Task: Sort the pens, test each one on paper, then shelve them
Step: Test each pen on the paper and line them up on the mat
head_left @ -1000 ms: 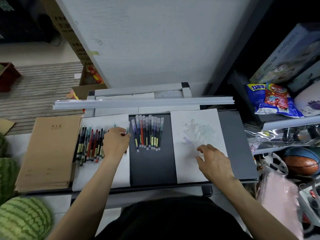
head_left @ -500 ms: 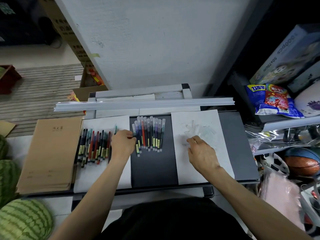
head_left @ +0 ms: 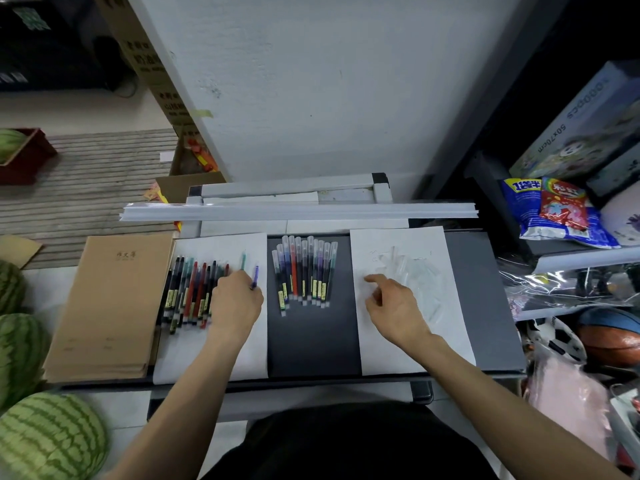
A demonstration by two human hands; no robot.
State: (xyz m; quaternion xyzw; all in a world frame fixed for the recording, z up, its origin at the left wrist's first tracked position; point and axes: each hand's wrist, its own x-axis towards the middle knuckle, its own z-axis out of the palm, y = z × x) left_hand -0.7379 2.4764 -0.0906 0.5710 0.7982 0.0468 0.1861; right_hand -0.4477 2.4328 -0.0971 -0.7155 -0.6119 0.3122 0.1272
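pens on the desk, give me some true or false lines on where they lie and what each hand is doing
1. The left hand holds a purple pen over the left sheet. True.
2. The right hand grips a red pen. False: it holds nothing and is over the right sheet, by the clear caps.
3. The row of pens lies on the right sheet. False: it lies on the dark mat between the two sheets.
4. Watermelons sit to the left of the desk. True.
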